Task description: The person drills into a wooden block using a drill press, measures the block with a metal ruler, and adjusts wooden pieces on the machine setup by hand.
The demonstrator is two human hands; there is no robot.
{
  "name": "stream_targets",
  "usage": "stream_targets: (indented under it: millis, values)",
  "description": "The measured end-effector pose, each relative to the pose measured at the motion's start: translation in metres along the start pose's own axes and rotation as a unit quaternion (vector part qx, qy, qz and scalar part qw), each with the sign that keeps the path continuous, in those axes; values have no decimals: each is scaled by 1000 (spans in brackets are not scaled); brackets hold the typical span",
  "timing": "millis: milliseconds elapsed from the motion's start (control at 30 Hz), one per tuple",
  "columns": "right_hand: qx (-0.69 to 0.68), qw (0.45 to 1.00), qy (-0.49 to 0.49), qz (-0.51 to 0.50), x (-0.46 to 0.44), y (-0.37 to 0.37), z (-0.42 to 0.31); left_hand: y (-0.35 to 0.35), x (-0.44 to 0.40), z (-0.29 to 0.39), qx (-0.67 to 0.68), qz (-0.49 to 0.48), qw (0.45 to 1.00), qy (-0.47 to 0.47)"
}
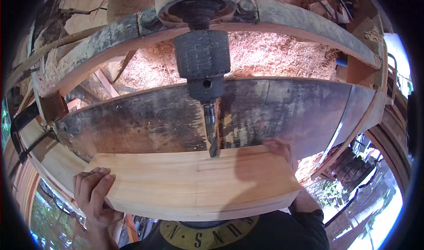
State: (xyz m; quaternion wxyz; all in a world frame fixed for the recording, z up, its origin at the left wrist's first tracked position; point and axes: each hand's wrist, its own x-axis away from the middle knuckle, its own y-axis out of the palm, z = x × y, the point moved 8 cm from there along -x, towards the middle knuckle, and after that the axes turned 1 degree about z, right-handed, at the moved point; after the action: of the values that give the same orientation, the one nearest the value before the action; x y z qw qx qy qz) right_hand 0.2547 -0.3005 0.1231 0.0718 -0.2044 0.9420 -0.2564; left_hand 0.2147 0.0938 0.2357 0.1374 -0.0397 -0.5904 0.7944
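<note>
A pale wooden board [194,186] lies flat in front of my body, its far edge beside a drill bit [211,133]. The bit hangs from a dark drill chuck [202,58], and its tip is close to the middle of that edge; whether it touches the wood I cannot tell. My left hand [93,195] grips the board's left end, fingers curled over the top and thumb lower down. At the right end, my right hand [282,153] wraps round the far corner, partly hidden by the board and in shadow.
Behind the board stands a dark, worn wooden panel [282,108] with a slot behind the bit. A curved wooden beam [309,33] crosses above. Wood shavings [274,55] heap up beyond. A clamp [26,130] sits at the left, and a metal strip [338,126] at the right.
</note>
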Motion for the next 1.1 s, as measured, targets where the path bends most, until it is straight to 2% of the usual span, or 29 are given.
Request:
stream_targets:
  millis: [133, 267, 567, 833, 900, 1100]
  values:
    - [33, 999, 4, -16, -1, -2, 0, -1, -2, 1, 1, 2, 1000, -2]
    - [6, 999, 24, -20, -3, -2, 2, -2, 0, -1, 1, 1, 1000, -8]
    - [21, 998, -47, -29, -16, -6, -8, -2, -3, 5, -3, 7, 1000, 9]
    - [-195, 976, 85, 33, 8, -17, 28, 2, -11, 23, 12, 18, 1000, 8]
    - [-193, 976, 96, 40, 11, -20, 29, 1, -16, 26, 19, 6, 1000, 12]
    - [-65, 997, -34, 28, -2, -27, 8, 0, 1, 40, -28, 73, 997, 15]
